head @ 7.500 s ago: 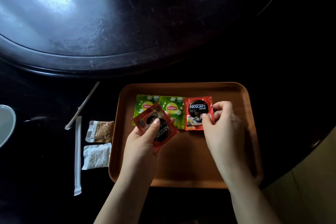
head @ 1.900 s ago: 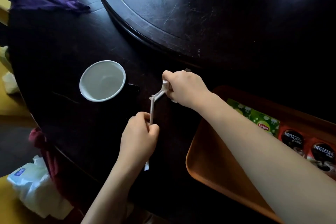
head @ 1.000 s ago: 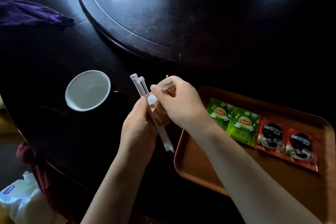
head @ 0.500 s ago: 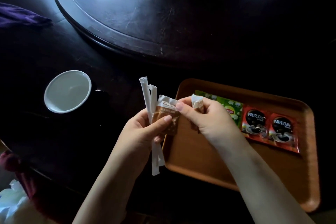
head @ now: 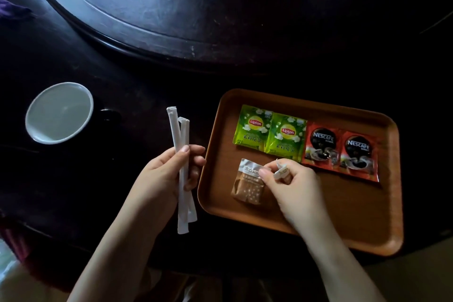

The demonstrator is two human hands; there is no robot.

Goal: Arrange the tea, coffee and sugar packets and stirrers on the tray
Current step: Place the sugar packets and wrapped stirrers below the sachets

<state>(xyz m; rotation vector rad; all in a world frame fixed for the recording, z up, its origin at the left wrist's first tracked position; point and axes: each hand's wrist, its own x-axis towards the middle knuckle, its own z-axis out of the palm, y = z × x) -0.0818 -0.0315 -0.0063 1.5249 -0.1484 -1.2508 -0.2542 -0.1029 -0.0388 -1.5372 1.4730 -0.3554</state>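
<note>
Your left hand [head: 169, 174] grips two paper-wrapped stirrers [head: 182, 167] upright, off the tray | your right hand [head: 291, 184] pinches a white sugar packet [head: 280, 172], thumb touching the brown sugar packet [head: 248, 185] lying on the wooden tray [head: 343, 225] | dark table [head: 122, 81], white cup [head: 58, 113] left | tea packets [head: 269, 133] and coffee packets [head: 340, 152] in a row beyond your right hand.

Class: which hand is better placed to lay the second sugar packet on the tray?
Right hand: it holds the white sugar packet above the brown wooden tray; the left hand grips two paper-wrapped stirrers.
</note>
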